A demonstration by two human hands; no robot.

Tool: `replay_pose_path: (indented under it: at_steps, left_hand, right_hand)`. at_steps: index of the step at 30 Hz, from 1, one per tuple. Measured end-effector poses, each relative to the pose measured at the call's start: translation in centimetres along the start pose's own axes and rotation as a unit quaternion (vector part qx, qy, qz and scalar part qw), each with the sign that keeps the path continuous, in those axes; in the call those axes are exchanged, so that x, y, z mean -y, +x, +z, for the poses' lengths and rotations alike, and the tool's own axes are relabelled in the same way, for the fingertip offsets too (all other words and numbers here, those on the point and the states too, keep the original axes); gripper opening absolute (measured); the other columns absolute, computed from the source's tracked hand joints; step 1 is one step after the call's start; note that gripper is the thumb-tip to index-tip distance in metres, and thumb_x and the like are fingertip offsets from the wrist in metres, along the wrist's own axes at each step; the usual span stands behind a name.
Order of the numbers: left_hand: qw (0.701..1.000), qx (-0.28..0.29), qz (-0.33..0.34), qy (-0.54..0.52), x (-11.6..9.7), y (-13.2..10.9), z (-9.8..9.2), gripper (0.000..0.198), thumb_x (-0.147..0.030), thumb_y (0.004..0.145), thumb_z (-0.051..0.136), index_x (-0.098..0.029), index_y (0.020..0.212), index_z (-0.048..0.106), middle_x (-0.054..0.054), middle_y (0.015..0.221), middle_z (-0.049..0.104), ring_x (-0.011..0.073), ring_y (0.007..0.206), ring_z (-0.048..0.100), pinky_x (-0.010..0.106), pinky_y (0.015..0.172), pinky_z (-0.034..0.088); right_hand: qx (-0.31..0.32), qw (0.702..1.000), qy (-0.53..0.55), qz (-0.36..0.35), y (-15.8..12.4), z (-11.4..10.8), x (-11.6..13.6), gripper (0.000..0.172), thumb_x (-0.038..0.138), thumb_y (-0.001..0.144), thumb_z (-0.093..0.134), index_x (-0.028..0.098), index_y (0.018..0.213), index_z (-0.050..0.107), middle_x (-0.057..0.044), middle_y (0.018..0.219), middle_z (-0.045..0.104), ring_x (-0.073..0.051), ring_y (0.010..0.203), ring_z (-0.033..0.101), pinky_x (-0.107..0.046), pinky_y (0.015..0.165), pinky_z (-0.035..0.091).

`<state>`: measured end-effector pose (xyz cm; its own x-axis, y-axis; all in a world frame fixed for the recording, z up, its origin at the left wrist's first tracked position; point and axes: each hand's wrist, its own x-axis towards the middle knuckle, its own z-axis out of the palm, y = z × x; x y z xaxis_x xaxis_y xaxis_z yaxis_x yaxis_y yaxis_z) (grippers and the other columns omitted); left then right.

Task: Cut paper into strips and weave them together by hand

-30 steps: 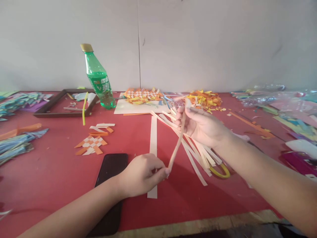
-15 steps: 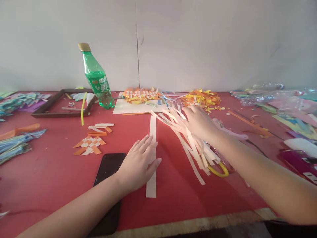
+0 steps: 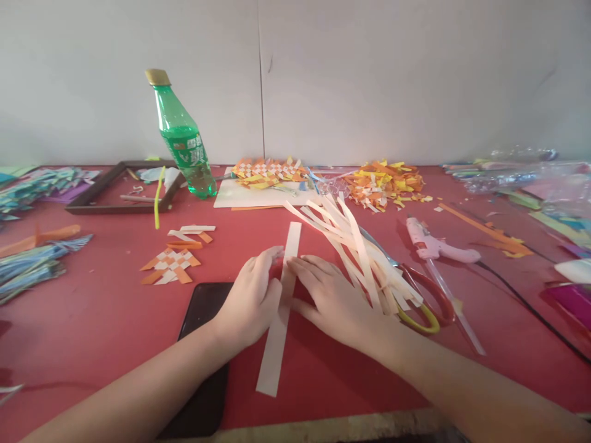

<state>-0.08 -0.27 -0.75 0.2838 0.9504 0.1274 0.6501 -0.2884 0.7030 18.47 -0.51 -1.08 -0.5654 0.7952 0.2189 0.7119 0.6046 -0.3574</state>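
Note:
A pale paper strip (image 3: 270,363) runs away from me, slightly slanted, between my two hands. My left hand (image 3: 256,292) holds its left edge with bent fingers; the fingertips are partly hidden behind the strip. From the other side my right hand (image 3: 325,295) grips the right edge, fingertips on the paper and thumb below. Just right of that hand lies a loose bundle of narrow cream paper strips (image 3: 364,258). Scissors with a red and yellow handle (image 3: 427,320) are partly covered by the bundle. A black phone (image 3: 203,363) lies under my left forearm.
A green soda bottle (image 3: 187,147) stands by a dark frame (image 3: 76,209). Woven orange-and-white paper pieces (image 3: 168,266) lie at left, and an orange-yellow paper pile (image 3: 385,184) at the back. On the right are a pink glue gun (image 3: 429,246) and its cord (image 3: 530,304).
My right hand has come from the bundle of strips to the single strip. My left hand, flat on it before, now curls at its edge. The strip has tilted and shifted slightly toward me.

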Motion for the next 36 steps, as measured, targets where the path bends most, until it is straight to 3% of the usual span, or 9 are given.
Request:
replay_pose_path:
  at_steps: [4,9,13,16,19,21,26,32,36]
  left_hand:
    - [0.997,0.001,-0.049,-0.053,0.7,0.3,0.2,0.054,-0.012,0.084,0.042,-0.012,0.138,0.04,0.017,0.145,0.047,0.0277,0.137,0.042,0.05,0.111,0.038]
    - [0.992,0.062,0.101,0.035,0.7,0.2,0.4,0.063,-0.003,0.074,0.043,-0.015,0.136,0.046,0.014,0.149,0.044,0.0297,0.145,0.026,0.053,0.117,0.026]
    - [0.984,0.109,0.129,0.054,0.1,0.3,0.2,0.05,-0.007,0.075,0.052,-0.019,0.123,0.056,0.01,0.133,0.06,0.0301,0.13,0.046,0.051,0.11,0.035]
    - [0.989,0.086,0.103,0.069,-0.3,0.4,0.0,0.026,-0.013,0.079,0.057,-0.019,0.104,0.063,0.009,0.107,0.068,0.0275,0.106,0.058,0.047,0.096,0.044]
    - [0.992,0.057,0.082,0.072,-0.4,0.5,-0.1,0.02,-0.016,0.08,0.062,-0.02,0.099,0.065,0.006,0.097,0.069,0.0261,0.095,0.06,0.044,0.089,0.045]
    - [0.995,0.052,0.071,0.056,-0.5,0.5,-0.2,0.018,-0.018,0.08,0.064,-0.021,0.098,0.065,0.005,0.096,0.07,0.0246,0.092,0.061,0.042,0.088,0.044]
    - [0.998,0.053,0.012,-0.037,-0.7,0.6,-0.5,0.009,-0.026,0.085,0.061,-0.021,0.092,0.065,0.001,0.082,0.07,0.0164,0.072,0.062,0.029,0.071,0.047]
    - [0.967,0.032,-0.096,-0.232,-0.6,0.7,-0.6,0.021,-0.034,0.087,0.058,-0.018,0.095,0.067,0.003,0.081,0.071,0.0154,0.073,0.065,0.026,0.068,0.051]
    - [0.968,0.027,-0.121,-0.22,-0.4,0.8,-0.4,0.022,-0.038,0.082,0.064,-0.018,0.088,0.069,0.003,0.076,0.07,0.0155,0.068,0.064,0.027,0.065,0.052]
  right_hand:
    - [0.015,0.995,0.092,-0.046,-0.4,-0.2,-0.4,0.04,0.01,0.093,0.044,0.013,0.131,0.055,-0.015,0.129,0.063,-0.027,0.125,0.056,-0.05,0.104,0.048]
    - [-0.002,0.977,0.215,0.005,-0.6,-1.1,-0.6,0.037,0.009,0.092,0.043,0.022,0.121,0.061,-0.009,0.115,0.07,-0.021,0.108,0.066,-0.04,0.093,0.055]
    - [-0.016,0.956,0.279,0.086,-0.6,-1.1,-0.7,0.027,0.013,0.092,0.046,0.025,0.107,0.064,-0.004,0.109,0.072,-0.019,0.102,0.068,-0.034,0.09,0.055]
    - [-0.01,0.932,0.334,0.139,-0.6,-1.1,-0.7,0.018,0.023,0.094,0.049,0.025,0.106,0.063,-0.004,0.105,0.072,-0.019,0.098,0.069,-0.033,0.084,0.056]
    - [0.002,0.918,0.36,0.165,-0.6,-1.6,-1.0,0.019,0.028,0.09,0.057,0.026,0.109,0.06,-0.005,0.108,0.07,-0.018,0.091,0.07,-0.03,0.078,0.056]
    - [0.023,0.924,0.332,0.188,-0.7,-2.5,-1.3,0.023,0.027,0.088,0.06,0.027,0.111,0.06,-0.004,0.104,0.071,-0.015,0.077,0.07,-0.027,0.065,0.055]
    - [0.072,0.951,0.19,0.233,-0.5,-6.4,-1.5,0.02,0.033,0.087,0.059,0.029,0.106,0.065,0.001,0.064,0.066,-0.013,0.047,0.056,-0.024,0.04,0.037]
    - [0.056,0.962,0.055,0.261,-0.8,-9.5,-2.2,0.02,0.031,0.084,0.059,0.028,0.102,0.066,-0.003,0.08,0.072,-0.016,0.048,0.06,-0.028,0.044,0.039]
    - [-0.003,0.972,-0.114,0.207,-1.6,-9.4,-3.9,0.019,0.031,0.084,0.06,0.028,0.102,0.063,-0.004,0.076,0.07,-0.019,0.05,0.058,-0.029,0.048,0.034]
